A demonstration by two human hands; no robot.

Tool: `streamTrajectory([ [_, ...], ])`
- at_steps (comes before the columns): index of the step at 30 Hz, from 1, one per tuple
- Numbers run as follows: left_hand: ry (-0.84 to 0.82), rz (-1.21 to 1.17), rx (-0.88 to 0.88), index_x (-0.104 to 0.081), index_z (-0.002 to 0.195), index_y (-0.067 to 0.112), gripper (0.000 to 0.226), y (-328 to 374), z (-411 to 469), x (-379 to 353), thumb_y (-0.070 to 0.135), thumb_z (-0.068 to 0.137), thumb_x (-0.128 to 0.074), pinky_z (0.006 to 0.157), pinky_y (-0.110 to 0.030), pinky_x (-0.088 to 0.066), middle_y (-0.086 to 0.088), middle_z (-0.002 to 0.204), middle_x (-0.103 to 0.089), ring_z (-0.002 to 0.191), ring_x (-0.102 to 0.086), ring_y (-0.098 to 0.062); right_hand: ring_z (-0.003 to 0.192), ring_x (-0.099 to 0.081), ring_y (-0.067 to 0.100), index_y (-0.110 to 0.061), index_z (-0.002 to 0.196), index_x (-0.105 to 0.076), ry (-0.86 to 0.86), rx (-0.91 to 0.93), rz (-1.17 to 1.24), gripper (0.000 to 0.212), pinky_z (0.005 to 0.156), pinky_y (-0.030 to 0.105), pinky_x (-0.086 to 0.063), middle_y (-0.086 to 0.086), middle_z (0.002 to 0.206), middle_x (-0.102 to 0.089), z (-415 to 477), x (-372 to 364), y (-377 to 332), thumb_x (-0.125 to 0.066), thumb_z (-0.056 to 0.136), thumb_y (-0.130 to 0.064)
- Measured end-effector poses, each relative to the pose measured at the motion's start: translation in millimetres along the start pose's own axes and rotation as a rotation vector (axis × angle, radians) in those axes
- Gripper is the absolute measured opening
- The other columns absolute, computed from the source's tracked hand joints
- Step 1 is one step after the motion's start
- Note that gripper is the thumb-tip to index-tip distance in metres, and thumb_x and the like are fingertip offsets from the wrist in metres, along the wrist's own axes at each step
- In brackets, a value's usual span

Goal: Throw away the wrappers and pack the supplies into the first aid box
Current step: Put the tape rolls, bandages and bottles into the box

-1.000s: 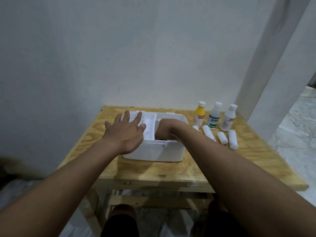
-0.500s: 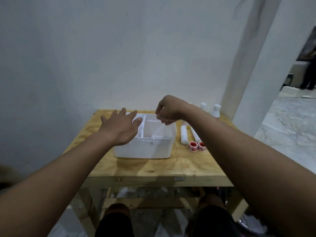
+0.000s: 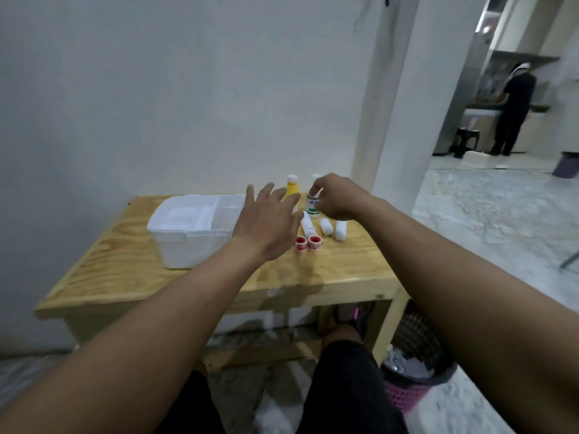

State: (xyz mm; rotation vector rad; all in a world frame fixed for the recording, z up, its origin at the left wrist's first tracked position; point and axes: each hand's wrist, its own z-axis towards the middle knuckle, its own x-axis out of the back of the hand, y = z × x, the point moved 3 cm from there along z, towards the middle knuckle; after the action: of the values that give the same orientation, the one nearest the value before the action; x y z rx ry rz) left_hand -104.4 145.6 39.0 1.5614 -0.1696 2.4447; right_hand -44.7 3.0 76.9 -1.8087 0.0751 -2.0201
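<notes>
The right hand [image 3: 336,198] is curling its fingers round the top of the green-labelled bottle [image 3: 312,208], which is standing at the back of the worktop [image 3: 329,267] beside the yellow bottle [image 3: 292,187]. The left hand [image 3: 266,220] is hovering spread, holding nothing, by the first aid box [image 3: 175,242]. The bottle is looking light, rigid and smooth, so gripping below the cap seems safest. Bandage rolls [image 3: 326,227] are crowding its front, so lifting straight up suits.

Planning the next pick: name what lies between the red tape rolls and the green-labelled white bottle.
A long white roll lies flat there, in the head view.
</notes>
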Motion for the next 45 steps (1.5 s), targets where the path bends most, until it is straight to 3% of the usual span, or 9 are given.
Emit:
streamTrajectory([
  [6, 0.02, -0.002, -0.047, -0.046, 0.146, 0.016, 0.048, 34.4, -19.6, -26.0, 0.033, 0.101, -0.041, 0.119, -0.05, -0.019, -0.008, 0.151, -0.045, 0.143, -0.032, -0.028, 0.116, -0.059, 0.026, -0.018, 0.133, -0.057, -0.029, -0.022, -0.013, 0.045, 0.088, 0.03, -0.047, 0.009, 0.131, -0.061, -24.6, -18.1, 33.8, -0.055, 0.09, -0.006],
  [11, -0.038, -0.047, 0.025, -0.043, 0.147, 0.013, 0.048, 46.2, -30.9, -53.8, 0.029, 0.101, -0.039, 0.12, -0.048, -0.021, -0.012, 0.151, -0.044, 0.142, -0.033, -0.031, 0.127, -0.053, 0.03, -0.018, 0.146, -0.047, -0.035, 0.045, -0.052, 0.05, 0.099, 0.036, -0.044, 0.01, 0.143, -0.054, -36.8, -33.4, 39.8, -0.054, 0.097, -0.013],
  [15, -0.046, -0.078, 0.088, -0.048, 0.142, 0.012, 0.045, 50.7, -32.2, -69.8, 0.027, 0.1, -0.038, 0.113, -0.045, -0.032, -0.012, 0.141, -0.052, 0.132, -0.044, -0.03, 0.136, -0.044, 0.028, -0.02, 0.148, -0.044, -0.058, 0.105, -0.108, 0.051, 0.107, 0.038, -0.039, 0.007, 0.15, -0.047, -33.9, -53.5, 42.6, -0.055, 0.098, -0.015],
  [18, -0.047, -0.109, 0.138, -0.052, 0.134, 0.013, 0.039, 51.7, -31.5, -77.4, 0.027, 0.1, -0.036, 0.105, -0.043, -0.04, -0.011, 0.133, -0.056, 0.122, -0.05, -0.029, 0.132, -0.044, 0.029, -0.022, 0.145, -0.05, -0.076, 0.127, -0.132, 0.046, 0.104, 0.037, -0.04, 0.008, 0.146, -0.05, -30.1, -64.9, 48.5, -0.052, 0.099, -0.015],
  [22, -0.079, -0.156, 0.227, -0.051, 0.131, 0.014, 0.035, 49.5, -29.2, -90.0, 0.026, 0.1, -0.04, 0.103, -0.043, -0.042, -0.012, 0.135, -0.053, 0.123, -0.05, -0.031, 0.121, -0.05, 0.028, -0.027, 0.138, -0.057, -0.123, 0.158, -0.124, 0.039, 0.093, 0.034, -0.044, 0.011, 0.134, -0.054, -30.5, -71.7, 54.9, -0.05, 0.101, -0.015],
  [29, -0.058, -0.042, 0.337, -0.057, 0.126, 0.02, 0.034, 49.3, -20.3, -89.7, 0.035, 0.102, -0.038, 0.092, -0.045, -0.041, -0.007, 0.128, -0.062, 0.116, -0.053, -0.03, 0.091, -0.057, 0.018, -0.015, 0.119, -0.063, -0.146, 0.103, -0.018, 0.029, 0.073, 0.028, -0.045, 0.005, 0.115, -0.066, -30.2, -70.9, 66.0, -0.061, 0.096, -0.034],
  [36, -0.009, -0.075, 0.356, -0.068, 0.112, 0.02, 0.027, 47.5, -14.3, -87.2, 0.039, 0.098, -0.054, 0.079, -0.04, -0.05, -0.007, 0.109, -0.071, 0.098, -0.064, -0.028, 0.088, -0.06, 0.021, -0.017, 0.097, -0.06, -0.081, 0.056, 0.008, 0.02, 0.058, 0.026, -0.038, 0.008, 0.105, -0.065, -34.0, -67.9, 75.9, -0.064, 0.092, -0.036],
  [40, 0.003, -0.249, 0.399, -0.068, 0.108, 0.017, 0.02, 45.5, -12.9, -79.7, 0.032, 0.098, -0.059, 0.071, -0.034, -0.048, -0.011, 0.108, -0.07, 0.096, -0.065, -0.03, 0.091, -0.06, 0.017, -0.017, 0.103, -0.06, -0.031, 0.033, 0.133, 0.019, 0.063, 0.023, -0.04, 0.005, 0.11, -0.064, -36.6, -59.4, 77.1, -0.068, 0.091, -0.028],
  [45, 0.027, -0.385, 0.409, -0.061, 0.111, 0.016, 0.019, 51.5, -15.4, -65.3, 0.025, 0.094, -0.064, 0.073, -0.036, -0.052, -0.011, 0.111, -0.069, 0.095, -0.065, -0.029, 0.096, -0.062, 0.018, -0.017, 0.122, -0.055, -0.042, -0.023, 0.247, 0.041, 0.074, 0.029, -0.048, 0.003, 0.114, -0.065, -37.1, -59.5, 84.0, -0.074, 0.087, -0.028],
])
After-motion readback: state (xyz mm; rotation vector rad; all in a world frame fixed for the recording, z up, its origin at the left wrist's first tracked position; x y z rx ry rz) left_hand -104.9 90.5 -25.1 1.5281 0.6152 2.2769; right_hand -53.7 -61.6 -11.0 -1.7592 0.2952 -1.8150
